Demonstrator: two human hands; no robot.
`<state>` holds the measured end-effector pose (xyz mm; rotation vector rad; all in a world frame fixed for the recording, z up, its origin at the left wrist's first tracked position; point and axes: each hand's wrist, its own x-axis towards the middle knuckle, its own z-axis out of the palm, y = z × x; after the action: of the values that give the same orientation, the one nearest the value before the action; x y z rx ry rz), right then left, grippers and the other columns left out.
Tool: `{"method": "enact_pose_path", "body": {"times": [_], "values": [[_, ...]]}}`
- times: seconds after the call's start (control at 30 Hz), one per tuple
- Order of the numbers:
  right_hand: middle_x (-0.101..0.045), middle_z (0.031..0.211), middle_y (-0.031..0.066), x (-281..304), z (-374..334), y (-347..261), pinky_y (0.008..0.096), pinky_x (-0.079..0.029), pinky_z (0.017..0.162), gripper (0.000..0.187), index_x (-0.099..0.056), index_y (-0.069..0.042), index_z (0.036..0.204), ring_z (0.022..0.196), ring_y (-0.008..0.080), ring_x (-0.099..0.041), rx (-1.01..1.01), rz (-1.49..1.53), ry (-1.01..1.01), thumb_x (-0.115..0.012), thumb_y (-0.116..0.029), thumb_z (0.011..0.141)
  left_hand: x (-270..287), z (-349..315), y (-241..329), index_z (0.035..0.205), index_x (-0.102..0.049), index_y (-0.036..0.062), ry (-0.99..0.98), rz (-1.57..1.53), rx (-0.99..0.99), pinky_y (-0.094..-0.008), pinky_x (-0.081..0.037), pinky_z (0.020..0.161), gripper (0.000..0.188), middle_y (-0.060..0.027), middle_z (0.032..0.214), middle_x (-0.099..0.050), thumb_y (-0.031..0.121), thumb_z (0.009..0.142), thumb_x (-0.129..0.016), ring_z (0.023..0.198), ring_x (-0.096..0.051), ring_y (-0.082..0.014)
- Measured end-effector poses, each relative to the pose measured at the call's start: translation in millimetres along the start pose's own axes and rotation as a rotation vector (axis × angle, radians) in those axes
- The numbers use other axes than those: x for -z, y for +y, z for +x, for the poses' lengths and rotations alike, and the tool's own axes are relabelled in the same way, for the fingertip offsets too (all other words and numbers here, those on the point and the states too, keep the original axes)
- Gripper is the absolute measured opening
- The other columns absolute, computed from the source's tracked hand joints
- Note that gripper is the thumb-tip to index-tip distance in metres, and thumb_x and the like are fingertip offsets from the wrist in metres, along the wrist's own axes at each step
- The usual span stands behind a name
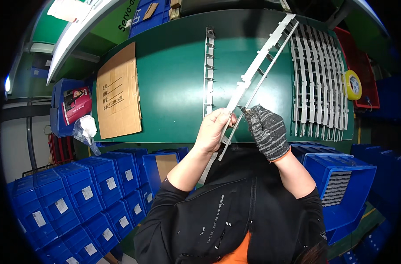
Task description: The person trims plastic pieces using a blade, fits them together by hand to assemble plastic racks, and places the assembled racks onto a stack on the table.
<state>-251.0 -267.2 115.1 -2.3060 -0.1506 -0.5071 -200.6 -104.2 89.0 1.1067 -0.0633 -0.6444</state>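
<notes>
My bare left hand grips the lower part of a long pale ladder-like strip, two narrow rails joined by short cross pieces. The strip slants up and away to the right, its far end near the table's back edge. My right hand, in a dark grey striped knit glove, is closed beside the strip's lower part. A small dark pointed thing shows at its fingertips, too small to name. Left of the held strip, a similar single strip lies lengthwise on the green table.
Several like strips lie side by side at the right, next to a yellow tape roll and a red tray. Flat cardboard lies at the left. Stacked blue crates stand lower left; another blue crate stands lower right.
</notes>
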Motion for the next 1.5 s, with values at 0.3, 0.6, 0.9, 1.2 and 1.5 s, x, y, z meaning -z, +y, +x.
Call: {"method": "enact_pose_path", "body": {"times": [0.3, 0.6, 0.9, 1.2, 1.5], "values": [[-0.058, 0.073, 0.0155, -5, -8, 0, 0.0380, -0.046, 0.059, 0.014, -0.059, -0.003, 0.082, 0.067, 0.0302, -0.057, -0.211, 0.150, -0.150, -0.049, -0.013, 0.082, -9, 1, -5, 0.077, -0.057, 0.0011, 0.058, 0.089, -0.102, -0.0246, -0.040, 0.067, 0.022, -0.0028, 0.078, -0.057, 0.022, 0.085, -0.057, 0.073, -0.049, -0.0096], [-0.055, 0.061, 0.0042, 18, -10, 2, 0.0257, -0.041, 0.048, 0.026, -0.057, 0.000, 0.073, 0.052, 0.0121, -0.050, -0.748, 1.576, -0.324, -0.056, -0.023, 0.084, -10, 13, -23, 0.065, -0.052, 0.0008, 0.258, 1.038, -0.563, -0.0356, -0.038, 0.061, 0.018, -0.0112, 0.070, -0.053, 0.011, 0.076, -0.062, 0.068, -0.049, -0.0282], [-0.060, 0.091, 0.0193, -33, -2, 42, 0.0377, -0.047, 0.073, 0.049, -0.050, -0.002, 0.109, 0.083, 0.0322, -0.059, -0.774, 0.145, -0.094, -0.067, -0.028, 0.070, -15, 25, -72, 0.072, -0.052, 0.0004, 0.181, 1.246, -0.533, -0.0395, -0.040, 0.069, 0.010, -0.0125, 0.077, -0.054, 0.008, 0.075, -0.057, 0.077, -0.049, -0.0315], [-0.061, 0.096, 0.0178, -9, -32, 89, 0.0328, -0.047, 0.079, 0.033, -0.053, 0.001, 0.109, 0.089, 0.0256, -0.061, -0.749, 0.223, 0.167, -0.057, -0.007, 0.077, 9, 83, -77, 0.122, -0.043, -0.0024, 0.161, 1.348, -0.478, -0.0410, -0.026, 0.101, 0.045, -0.0198, 0.134, -0.033, 0.019, 0.083, -0.049, 0.123, -0.032, -0.0352], [-0.057, 0.107, 0.0135, 28, -43, 90, 0.0263, -0.048, 0.076, 0.037, -0.048, 0.005, 0.117, 0.091, 0.0151, -0.057, -0.703, 0.611, 0.456, -0.056, 0.000, 0.080, -16, 165, -101, 0.134, -0.027, 0.0022, -0.177, 1.790, -0.505, -0.0455, -0.014, 0.106, 0.065, -0.0137, 0.143, -0.019, 0.039, 0.084, -0.047, 0.133, -0.014, -0.0259]]}}
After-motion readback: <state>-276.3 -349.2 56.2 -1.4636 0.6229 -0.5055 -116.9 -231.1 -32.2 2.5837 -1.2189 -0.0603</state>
